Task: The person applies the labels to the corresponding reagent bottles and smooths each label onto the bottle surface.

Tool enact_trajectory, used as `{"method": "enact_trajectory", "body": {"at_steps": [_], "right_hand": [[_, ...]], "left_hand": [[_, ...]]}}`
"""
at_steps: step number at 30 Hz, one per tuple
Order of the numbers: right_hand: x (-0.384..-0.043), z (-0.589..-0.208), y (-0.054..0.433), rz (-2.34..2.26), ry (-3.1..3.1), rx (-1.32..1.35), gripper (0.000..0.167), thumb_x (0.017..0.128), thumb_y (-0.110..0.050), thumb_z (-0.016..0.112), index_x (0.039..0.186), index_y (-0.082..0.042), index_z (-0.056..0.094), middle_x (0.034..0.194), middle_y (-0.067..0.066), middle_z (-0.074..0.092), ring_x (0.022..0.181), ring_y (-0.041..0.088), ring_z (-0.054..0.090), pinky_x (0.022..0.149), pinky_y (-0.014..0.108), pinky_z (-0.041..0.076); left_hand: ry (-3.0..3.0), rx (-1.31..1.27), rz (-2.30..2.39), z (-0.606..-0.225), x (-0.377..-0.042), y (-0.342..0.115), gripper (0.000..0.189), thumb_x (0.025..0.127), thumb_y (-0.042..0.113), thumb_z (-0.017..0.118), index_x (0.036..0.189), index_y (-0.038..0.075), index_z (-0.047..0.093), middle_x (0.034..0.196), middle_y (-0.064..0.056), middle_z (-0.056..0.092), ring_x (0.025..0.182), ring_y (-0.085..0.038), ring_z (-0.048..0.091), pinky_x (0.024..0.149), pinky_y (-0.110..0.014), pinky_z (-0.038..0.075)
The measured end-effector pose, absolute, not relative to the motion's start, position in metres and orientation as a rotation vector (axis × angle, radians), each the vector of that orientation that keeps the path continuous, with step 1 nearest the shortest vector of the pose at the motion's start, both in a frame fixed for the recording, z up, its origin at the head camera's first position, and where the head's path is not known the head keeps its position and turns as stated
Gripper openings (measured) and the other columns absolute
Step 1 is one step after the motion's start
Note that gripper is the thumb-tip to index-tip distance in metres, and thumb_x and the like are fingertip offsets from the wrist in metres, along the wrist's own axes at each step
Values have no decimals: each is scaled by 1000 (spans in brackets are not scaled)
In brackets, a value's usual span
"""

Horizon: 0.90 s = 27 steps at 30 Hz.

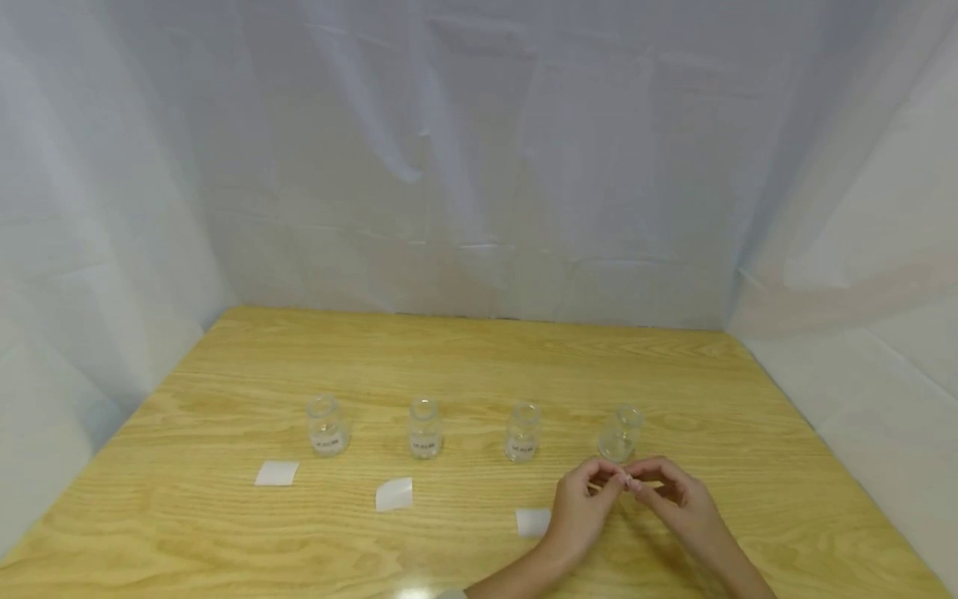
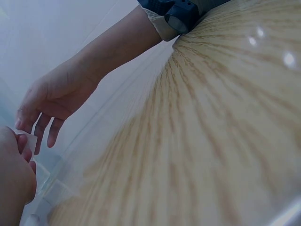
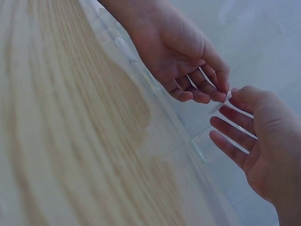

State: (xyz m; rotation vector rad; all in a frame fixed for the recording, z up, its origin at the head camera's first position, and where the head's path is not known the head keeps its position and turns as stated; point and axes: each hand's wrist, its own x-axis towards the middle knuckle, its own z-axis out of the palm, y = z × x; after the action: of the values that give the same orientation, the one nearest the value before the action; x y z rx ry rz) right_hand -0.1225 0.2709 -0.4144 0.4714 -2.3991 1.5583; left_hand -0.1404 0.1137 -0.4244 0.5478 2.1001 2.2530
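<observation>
In the head view, my left hand (image 1: 580, 507) and right hand (image 1: 688, 503) meet at the table's right front. Between their fingertips they pinch a small whitish slip (image 1: 628, 481), mostly covered by the fingers. The left wrist view shows the slip (image 2: 32, 142) between the left hand (image 2: 14, 174) and the right hand (image 2: 61, 94). From the right wrist it appears as a thin white edge (image 3: 228, 97). Just beyond the hands stands a clear glass jar (image 1: 620, 434), with no label visible on it.
Left of that jar stand three more glass jars, each with a printed white label: one nearest (image 1: 522, 433), one mid-row (image 1: 424, 429), one far left (image 1: 327, 426). White paper squares lie in front, at left (image 1: 277, 473), middle (image 1: 394, 494) and beside the left hand (image 1: 532, 522).
</observation>
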Motion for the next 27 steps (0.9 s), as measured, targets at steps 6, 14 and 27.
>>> {"method": "enact_trajectory", "body": {"at_steps": [6, 14, 27], "right_hand": [[-121, -411, 270, 1583, -2374, 382, 5, 89, -2, 59, 92, -1, 63, 91, 6, 63, 80, 15, 60, 64, 31, 53], [-123, -410, 269, 1635, -2257, 276, 4, 87, 5, 58, 89, 7, 61, 85, 2, 62, 72, 14, 60, 58, 27, 52], [-126, -408, 273, 1636, -2226, 128, 8, 89, 0, 59, 87, 7, 60, 80, 3, 63, 71, 12, 60, 56, 24, 51]], "left_hand": [[2093, 539, 2271, -423, -141, 115, 6, 88, 8, 60, 85, 6, 64, 80, 5, 64, 71, -3, 54, 64, -19, 47], [2069, 407, 2327, -422, -140, 114, 8, 89, 10, 58, 88, 3, 62, 78, 2, 61, 69, -10, 55, 60, -18, 45], [2094, 243, 2422, -419, -140, 114, 6, 88, 8, 56, 87, 3, 59, 76, 0, 56, 70, -20, 57, 56, -19, 43]]}}
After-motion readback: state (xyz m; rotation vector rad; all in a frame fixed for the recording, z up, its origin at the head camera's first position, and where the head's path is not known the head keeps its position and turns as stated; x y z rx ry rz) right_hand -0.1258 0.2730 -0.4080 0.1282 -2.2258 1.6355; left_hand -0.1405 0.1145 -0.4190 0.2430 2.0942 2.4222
